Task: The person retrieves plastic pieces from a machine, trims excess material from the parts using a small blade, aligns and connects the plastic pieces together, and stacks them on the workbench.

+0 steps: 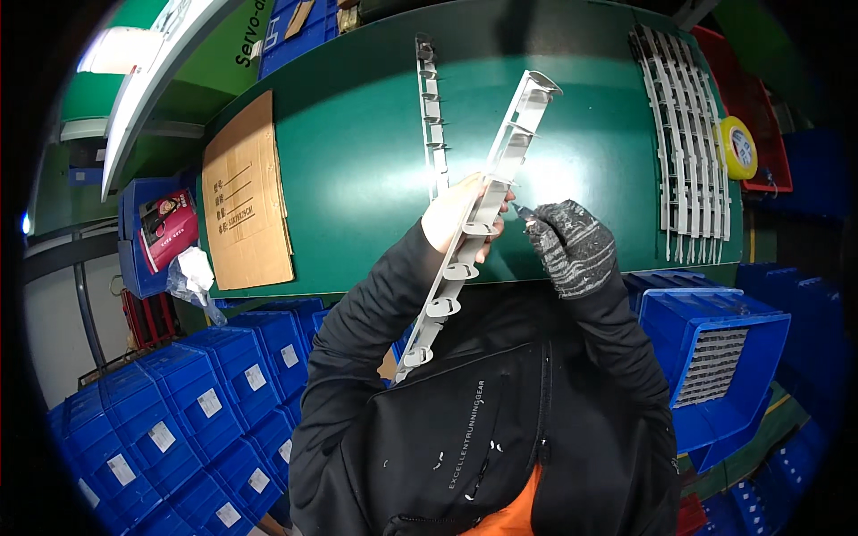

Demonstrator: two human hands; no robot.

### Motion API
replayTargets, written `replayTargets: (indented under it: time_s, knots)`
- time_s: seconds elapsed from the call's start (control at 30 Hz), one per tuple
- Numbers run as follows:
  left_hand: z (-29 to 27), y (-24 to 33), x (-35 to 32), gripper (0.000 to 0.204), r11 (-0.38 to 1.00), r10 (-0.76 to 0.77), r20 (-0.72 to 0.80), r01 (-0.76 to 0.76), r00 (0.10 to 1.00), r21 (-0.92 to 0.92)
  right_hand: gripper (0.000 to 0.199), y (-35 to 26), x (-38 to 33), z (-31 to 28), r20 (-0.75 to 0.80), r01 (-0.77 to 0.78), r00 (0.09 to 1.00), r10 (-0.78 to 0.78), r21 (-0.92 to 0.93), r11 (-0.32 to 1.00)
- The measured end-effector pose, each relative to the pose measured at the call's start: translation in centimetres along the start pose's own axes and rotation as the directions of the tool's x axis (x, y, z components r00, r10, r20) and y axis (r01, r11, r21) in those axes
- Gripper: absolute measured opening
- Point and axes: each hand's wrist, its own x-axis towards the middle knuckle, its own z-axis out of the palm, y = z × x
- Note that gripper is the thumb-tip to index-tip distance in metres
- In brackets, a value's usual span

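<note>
My bare left hand (451,217) grips a long grey plastic strip (518,134) with round tabs along one edge, held slanted above the green table (357,161). My right hand (572,246), in a speckled grey knit glove, pinches a small dark tool against the strip's edge near its middle. A second similar grey strip (433,116) lies flat on the table beyond my left hand.
A row of several grey strips (688,143) lies at the table's right, next to a yellow tape roll (738,147). A flattened cardboard piece (243,201) covers the table's left. Blue bins (206,402) are stacked lower left; another blue bin (724,348) holds grey parts at right.
</note>
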Motion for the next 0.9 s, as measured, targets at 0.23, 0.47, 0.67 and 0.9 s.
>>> replayTargets:
  time_s: [0.23, 0.47, 0.67, 0.9]
  knots:
    - [0.4, 0.1, 0.0, 0.044, 0.995, 0.02, -0.074, -0.012, 0.997, 0.098, 0.012, 0.7, 0.1, 0.1, -0.015, 0.055, 0.998, -0.056, -0.096, 0.994]
    - [0.4, 0.3, 0.1, 0.041, 1.0, 0.02, -0.089, -0.018, 0.996, 0.019, 0.014, 0.3, -0.1, -0.6, -0.026, -0.166, 0.985, 0.17, 0.102, 0.981]
    - [0.6, 0.6, -0.3, 0.04, 0.995, 0.016, -0.06, -0.009, 0.998, 0.103, 0.011, 0.0, -0.2, 0.8, 0.008, 0.114, 0.993, -0.114, -0.124, 0.986]
    - [0.6, 0.3, 0.2, 0.04, 0.997, 0.016, -0.14, -0.005, 0.99, 0.078, 0.018, -0.1, -0.2, 0.0, 0.03, -0.048, 0.998, 0.049, -0.055, 0.997]
